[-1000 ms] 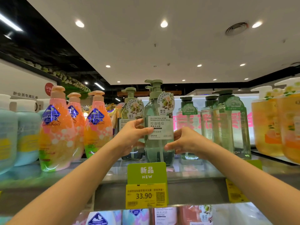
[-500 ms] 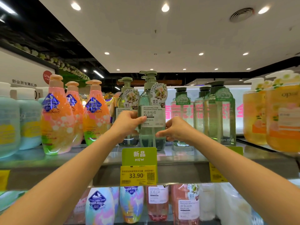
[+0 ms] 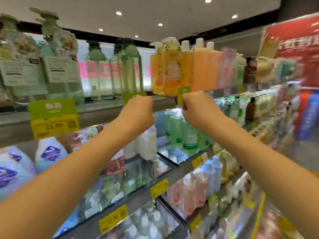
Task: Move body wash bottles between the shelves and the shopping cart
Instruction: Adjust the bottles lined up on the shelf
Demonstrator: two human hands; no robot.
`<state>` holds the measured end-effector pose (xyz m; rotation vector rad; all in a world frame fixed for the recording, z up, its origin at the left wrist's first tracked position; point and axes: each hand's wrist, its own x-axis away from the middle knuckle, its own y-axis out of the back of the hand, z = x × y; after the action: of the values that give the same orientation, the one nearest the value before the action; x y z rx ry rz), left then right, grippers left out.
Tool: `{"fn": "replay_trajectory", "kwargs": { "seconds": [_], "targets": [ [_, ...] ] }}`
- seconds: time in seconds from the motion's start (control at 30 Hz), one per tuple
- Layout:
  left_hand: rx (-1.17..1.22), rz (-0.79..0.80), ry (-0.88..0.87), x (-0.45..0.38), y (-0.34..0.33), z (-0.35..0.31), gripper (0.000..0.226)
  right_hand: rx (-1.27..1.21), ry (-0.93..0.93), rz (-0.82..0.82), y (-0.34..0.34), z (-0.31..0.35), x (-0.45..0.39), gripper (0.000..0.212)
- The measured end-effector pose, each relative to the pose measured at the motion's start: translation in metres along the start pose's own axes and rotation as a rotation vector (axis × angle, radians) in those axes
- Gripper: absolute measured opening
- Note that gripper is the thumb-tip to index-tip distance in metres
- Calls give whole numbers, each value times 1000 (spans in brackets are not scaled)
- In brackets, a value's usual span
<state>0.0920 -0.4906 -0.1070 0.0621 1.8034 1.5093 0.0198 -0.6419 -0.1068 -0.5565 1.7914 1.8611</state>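
Heavy motion blur. Left hand (image 3: pixel 138 110) and right hand (image 3: pixel 196 107) both curled, holding nothing, below orange pump bottles (image 3: pixel 170 69); shelf labels unreadable.

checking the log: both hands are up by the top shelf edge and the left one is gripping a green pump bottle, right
Not quite. In the head view both hands are raised by the top shelf edge, but the left hand is curled and holds nothing, like the right hand. The green pump bottles stand on the shelf to the left, untouched.
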Motion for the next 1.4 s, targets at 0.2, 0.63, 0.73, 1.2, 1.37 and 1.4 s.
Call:
{"fn": "replay_trajectory", "kwargs": {
  "seconds": [0.2,0.63,0.73,1.2,1.37,1.4],
  "targets": [
    [153,266,-250,67,-79,-112,10,198,-334,275,6,-58,159,18],
    [314,562,-565,156,-152,-316,17,234,-861,450,31,-162,371,21],
    [336,669,-554,169,-184,-329,30,175,-947,448,17,-180,396,15],
    [453,1159,-404,176,-397,-410,19,-243,-1554,349,-138,-282,476,27],
    [504,1292,-267,195,-455,-442,30,-651,-2051,24,-202,-322,503,26],
    [525,1290,-212,198,-465,-447,32,-722,-2157,25,-218,-328,511,47]
  ]
}}
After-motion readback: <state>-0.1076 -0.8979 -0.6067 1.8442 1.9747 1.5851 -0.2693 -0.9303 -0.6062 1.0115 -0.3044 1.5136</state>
